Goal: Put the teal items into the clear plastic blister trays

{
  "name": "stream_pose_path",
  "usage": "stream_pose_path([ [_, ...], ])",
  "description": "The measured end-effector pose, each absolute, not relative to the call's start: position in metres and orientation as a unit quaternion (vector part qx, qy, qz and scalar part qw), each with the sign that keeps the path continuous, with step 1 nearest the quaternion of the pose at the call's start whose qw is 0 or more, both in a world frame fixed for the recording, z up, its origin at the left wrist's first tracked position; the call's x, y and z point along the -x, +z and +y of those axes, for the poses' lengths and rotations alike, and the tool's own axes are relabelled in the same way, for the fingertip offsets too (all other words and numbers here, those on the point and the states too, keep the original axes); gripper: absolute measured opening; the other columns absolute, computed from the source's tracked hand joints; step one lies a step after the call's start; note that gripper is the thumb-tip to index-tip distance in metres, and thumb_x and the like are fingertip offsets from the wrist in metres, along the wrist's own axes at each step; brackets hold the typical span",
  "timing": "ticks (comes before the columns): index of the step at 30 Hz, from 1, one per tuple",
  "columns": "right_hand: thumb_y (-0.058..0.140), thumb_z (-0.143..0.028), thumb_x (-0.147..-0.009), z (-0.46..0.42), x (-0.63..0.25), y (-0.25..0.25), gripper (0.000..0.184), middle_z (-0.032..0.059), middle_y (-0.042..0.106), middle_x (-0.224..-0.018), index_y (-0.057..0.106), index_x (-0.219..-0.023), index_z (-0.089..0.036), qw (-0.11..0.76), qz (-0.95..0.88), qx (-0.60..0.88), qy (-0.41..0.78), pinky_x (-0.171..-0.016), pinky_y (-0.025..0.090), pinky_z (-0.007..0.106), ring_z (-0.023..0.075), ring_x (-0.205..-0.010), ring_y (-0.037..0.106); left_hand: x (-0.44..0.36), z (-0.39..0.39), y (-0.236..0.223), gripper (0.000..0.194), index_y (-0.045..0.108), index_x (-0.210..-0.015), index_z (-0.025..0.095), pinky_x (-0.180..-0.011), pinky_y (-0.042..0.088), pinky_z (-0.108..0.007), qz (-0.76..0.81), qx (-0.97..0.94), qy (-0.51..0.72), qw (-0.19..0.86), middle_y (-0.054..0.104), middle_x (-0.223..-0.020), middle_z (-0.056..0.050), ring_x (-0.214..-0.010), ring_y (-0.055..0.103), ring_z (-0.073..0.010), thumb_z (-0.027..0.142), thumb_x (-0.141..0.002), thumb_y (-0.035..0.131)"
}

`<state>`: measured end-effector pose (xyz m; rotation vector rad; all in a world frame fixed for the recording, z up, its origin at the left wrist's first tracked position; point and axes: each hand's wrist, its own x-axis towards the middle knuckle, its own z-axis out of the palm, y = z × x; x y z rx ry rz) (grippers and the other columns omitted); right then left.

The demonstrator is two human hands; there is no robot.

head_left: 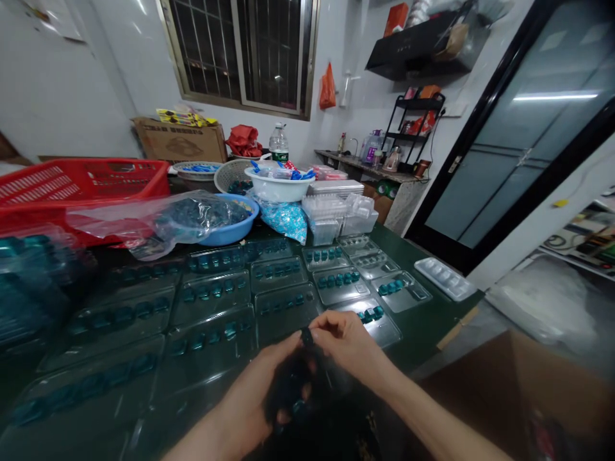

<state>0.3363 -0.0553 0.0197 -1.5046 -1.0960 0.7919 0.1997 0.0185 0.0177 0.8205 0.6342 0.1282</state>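
Observation:
My left hand (254, 390) curls around a clump of dark, glossy pieces (291, 390), blurred and partly covered by the fingers. At its thumb tip sits a small dark piece (306, 335), which the thumb and fingers of my right hand (348, 346) pinch from the other side. Exactly what kind of piece it is cannot be made out. Around both hands lie clear plastic trays (283, 323), most with a row of translucent teal pieces (230, 330). Closest to my right hand is a tray with a short teal row (372, 314).
Behind the trays stand a red basket (86, 186), a blue basin (230, 234) under clear plastic, a white basin (281, 187) and stacked clear containers (331, 211). Bagged teal pieces (29, 282) lie at left. A cardboard box (519, 384) stands at lower right.

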Motion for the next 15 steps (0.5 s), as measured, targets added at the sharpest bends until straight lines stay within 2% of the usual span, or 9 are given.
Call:
stream_pose_path([
  [4,0.047,-0.018,-0.075,-0.051,-0.33,0.012,0.012,-0.0008,0.055,-0.061,0.058,-0.07,-0.017,0.508,-0.494,0.665,0.235,-0.052,0.038,0.021,0.0109,-0.057,0.05,-0.201,0.021,0.01,0.03,0.059,-0.073,0.013,-0.027,0.02,-0.013,0.314,-0.429,0.086,0.842,0.055,-0.063,-0.003,-0.047,0.05,-0.0097,0.043,-0.069,0.055],
  [9,0.045,-0.012,-0.075,-0.051,-0.321,0.009,0.015,0.0019,0.056,-0.071,0.058,-0.074,-0.019,0.454,-0.549,0.698,0.075,-0.061,0.037,0.025,0.0131,-0.066,0.051,-0.202,0.025,0.004,0.03,0.059,-0.075,0.015,-0.028,0.02,-0.015,0.35,-0.464,0.105,0.807,0.052,-0.053,0.001,-0.04,0.045,-0.0083,0.044,-0.066,0.057],
  [15,0.045,-0.014,-0.074,-0.047,-0.317,0.002,0.012,-0.0001,0.054,-0.065,0.055,-0.069,-0.019,0.466,-0.51,0.713,0.119,-0.056,0.037,0.023,0.0124,-0.061,0.049,-0.201,0.024,0.008,0.029,0.058,-0.069,0.016,-0.03,0.02,-0.016,0.37,-0.491,0.113,0.781,0.05,-0.052,0.002,-0.04,0.044,-0.0083,0.045,-0.066,0.056],
])
